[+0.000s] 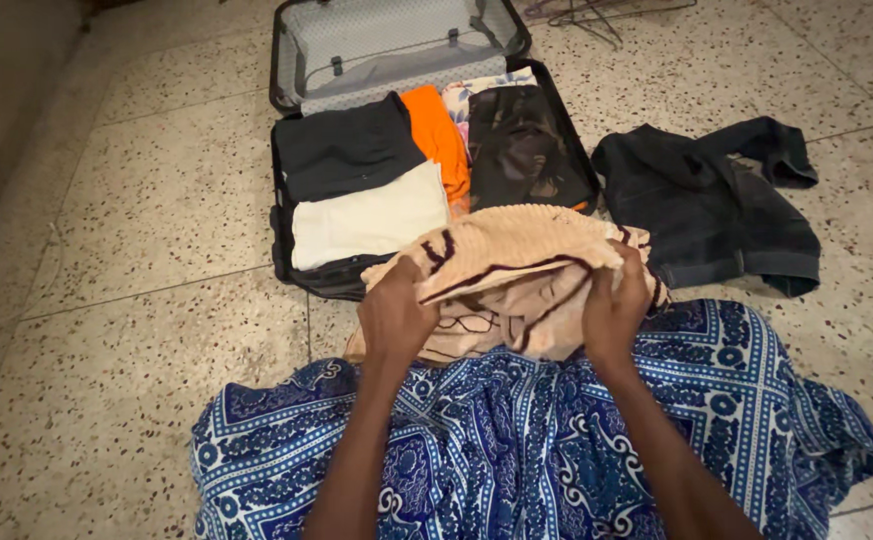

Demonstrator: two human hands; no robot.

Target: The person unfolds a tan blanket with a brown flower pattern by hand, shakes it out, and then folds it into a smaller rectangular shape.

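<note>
Your left hand [394, 318] & right hand [614, 312] both clamped on the peach ribbed cloth [516, 262] w/ dark stripes, bunched mid-frame.

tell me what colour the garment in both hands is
Peach-beige garment with dark maroon lines, head view.

A peach-coloured ribbed garment [516, 265] with thin dark maroon stripes was bunched and half folded, its upper layer doubled over the lower one. It was gripped at both ends, lifted just above a blue-and-white patterned cloth [556, 440], and lay right before the open suitcase [286, 215] on the floor.
</note>
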